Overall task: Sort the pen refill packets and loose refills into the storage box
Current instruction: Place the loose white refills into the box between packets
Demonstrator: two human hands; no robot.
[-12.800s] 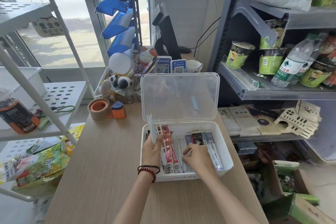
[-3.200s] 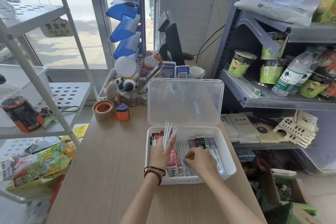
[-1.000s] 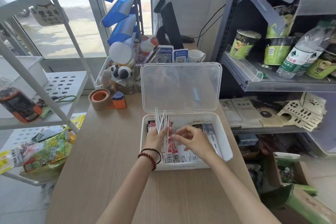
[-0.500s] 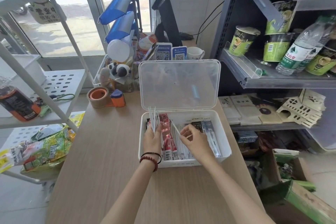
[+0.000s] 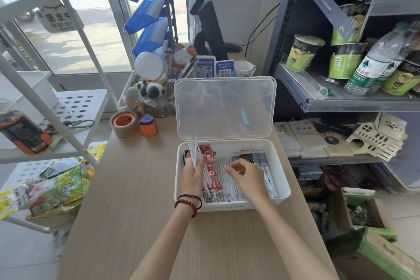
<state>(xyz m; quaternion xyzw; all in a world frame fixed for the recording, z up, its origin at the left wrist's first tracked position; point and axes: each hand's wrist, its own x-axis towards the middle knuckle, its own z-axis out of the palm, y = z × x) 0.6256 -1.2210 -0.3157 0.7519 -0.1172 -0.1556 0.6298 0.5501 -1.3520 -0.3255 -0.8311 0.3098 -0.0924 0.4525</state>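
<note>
Loose refills (image 5: 228, 183): white, laid flat in the middle of the box (image 5: 229, 207), long axis running from near wall to far wall. They are found directly under and just left of the right fingertips (image 5: 228, 168).

Right hand (image 5: 246, 174) is held low over them, fingers half curled, thumb and forefinger brought close. Whether a refill is pinched cannot be told.

A bundle (image 5: 192, 150) of more refills is gripped in the left hand (image 5: 193, 177), stood nearly upright, tips well above the fingers.

Red packets (image 5: 216, 186) are laid between the two hands, on the same axis. Dark packets (image 5: 250, 157) are seen beyond the right knuckles.

Judged: the right hand is the nearer to the flat refills. A pinch across one shaft, then a pass leftward to the bundle, is called for.

Lid (image 5: 225, 107) is stood open behind.
</note>
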